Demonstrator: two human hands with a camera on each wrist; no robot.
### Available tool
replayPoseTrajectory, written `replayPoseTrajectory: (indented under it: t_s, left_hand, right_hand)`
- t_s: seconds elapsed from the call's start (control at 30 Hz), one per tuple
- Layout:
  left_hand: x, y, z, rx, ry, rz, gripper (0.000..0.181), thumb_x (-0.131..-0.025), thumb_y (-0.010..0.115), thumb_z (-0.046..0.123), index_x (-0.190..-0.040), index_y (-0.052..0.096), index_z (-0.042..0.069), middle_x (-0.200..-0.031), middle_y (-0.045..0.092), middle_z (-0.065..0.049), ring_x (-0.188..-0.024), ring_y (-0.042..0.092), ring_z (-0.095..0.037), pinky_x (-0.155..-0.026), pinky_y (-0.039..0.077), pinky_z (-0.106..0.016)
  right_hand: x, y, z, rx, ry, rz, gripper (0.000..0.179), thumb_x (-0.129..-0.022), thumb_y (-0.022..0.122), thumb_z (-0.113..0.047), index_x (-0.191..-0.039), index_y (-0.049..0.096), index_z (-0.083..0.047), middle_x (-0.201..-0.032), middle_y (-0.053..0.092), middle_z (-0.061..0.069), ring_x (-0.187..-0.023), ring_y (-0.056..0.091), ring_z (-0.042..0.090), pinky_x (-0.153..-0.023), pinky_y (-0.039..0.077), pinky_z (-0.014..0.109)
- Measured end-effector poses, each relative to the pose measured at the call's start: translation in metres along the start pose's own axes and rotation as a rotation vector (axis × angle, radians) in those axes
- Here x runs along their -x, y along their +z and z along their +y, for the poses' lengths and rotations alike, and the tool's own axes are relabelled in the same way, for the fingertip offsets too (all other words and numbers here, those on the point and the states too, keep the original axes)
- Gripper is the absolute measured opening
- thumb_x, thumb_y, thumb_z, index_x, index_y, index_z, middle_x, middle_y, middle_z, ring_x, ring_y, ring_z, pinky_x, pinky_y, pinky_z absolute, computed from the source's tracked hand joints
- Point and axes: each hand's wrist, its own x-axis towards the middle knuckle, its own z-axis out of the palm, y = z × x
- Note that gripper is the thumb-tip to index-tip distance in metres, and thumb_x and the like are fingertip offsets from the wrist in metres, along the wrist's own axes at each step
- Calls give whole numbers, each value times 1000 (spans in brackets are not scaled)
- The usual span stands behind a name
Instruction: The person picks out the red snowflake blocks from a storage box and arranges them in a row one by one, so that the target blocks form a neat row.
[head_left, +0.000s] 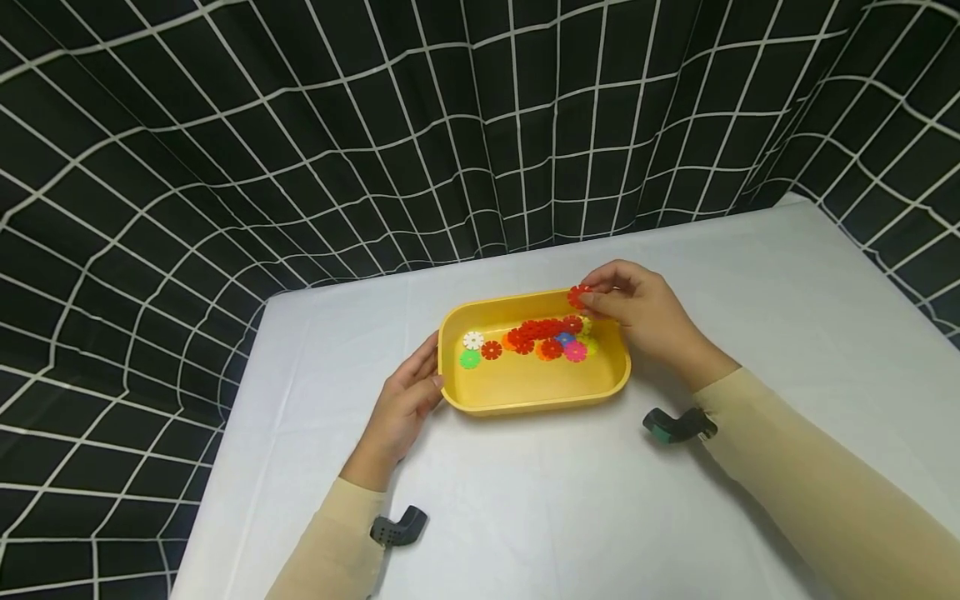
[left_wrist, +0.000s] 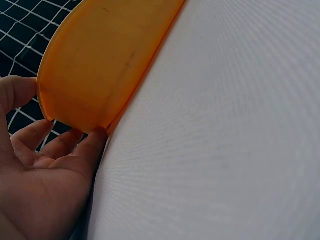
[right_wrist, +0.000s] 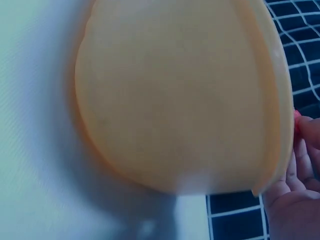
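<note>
A yellow plastic tray (head_left: 540, 387) rests on the table, with several notched interlocking discs (head_left: 540, 329) lying inside, mostly red and heaped toward the middle and right. White (head_left: 473, 340) and green (head_left: 469, 359) discs lie near its left end. My left hand (head_left: 405, 404) grips the tray's left end; the left wrist view shows thumb and fingertips against the wall (left_wrist: 105, 70). Above the far right corner, my right hand (head_left: 633, 304) pinches a red disc (head_left: 578, 297) between thumb and fingers. In the right wrist view the tray wall (right_wrist: 175, 100) hides most of that disc.
White cloth covers the table (head_left: 600, 517). A black curtain with a white grid (head_left: 450, 133) hangs along the back and left. Each forearm wears a dark wrist camera, one on the left (head_left: 399, 527) and one on the right (head_left: 680, 426).
</note>
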Motion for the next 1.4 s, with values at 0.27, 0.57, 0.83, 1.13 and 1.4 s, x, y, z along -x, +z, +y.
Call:
replayPoseTrajectory:
  t_s: [0.27, 0.57, 0.83, 1.13, 1.4]
  left_hand:
    - [-1, 0, -3, 3, -2, 6, 64, -107, 56, 0, -169, 41, 11, -169, 43, -8, -153, 44, -26, -114, 49, -37]
    - [1, 0, -2, 4, -7, 11, 64, -107, 56, -1, -168, 43, 12, -168, 45, -8, -152, 45, -27, -114, 49, -38]
    - [2, 0, -2, 8, -12, 13, 62, -109, 53, -2, -168, 44, 13, -167, 47, -4, -151, 47, -23, -116, 47, -38]
    - [1, -1, -3, 6, -11, 13, 62, -108, 54, -2, -167, 45, 13, -167, 47, -4, -151, 46, -23, -115, 48, -38]
    - [0, 0, -1, 3, 9, -10, 64, -108, 55, -1, -169, 41, 11, -169, 43, -7, -153, 44, -26, -115, 48, -38]
  right_hand:
    - [7, -21, 16, 13, 2, 52, 31, -108, 72, -20, -134, 67, -3, -128, 69, 15, -104, 72, 23, -90, 62, 25]
    - [13, -40, 43, 67, 69, 100, 36, -109, 70, -29, -135, 66, -3, -129, 70, 14, -107, 68, 21, -90, 58, 18]
    - [19, -44, 61, 116, 127, 66, 36, -111, 67, -27, -136, 67, -1, -129, 72, 19, -111, 69, 29, -88, 55, 12]
    - [19, -46, 78, 262, 130, 72, 27, -110, 69, -24, -129, 70, -4, -120, 74, 15, -104, 62, 31, -84, 53, 14]
    - [18, -43, 81, 399, 94, 71, 24, -107, 73, -19, -125, 71, -3, -111, 70, 15, -100, 57, 32, -85, 53, 32]
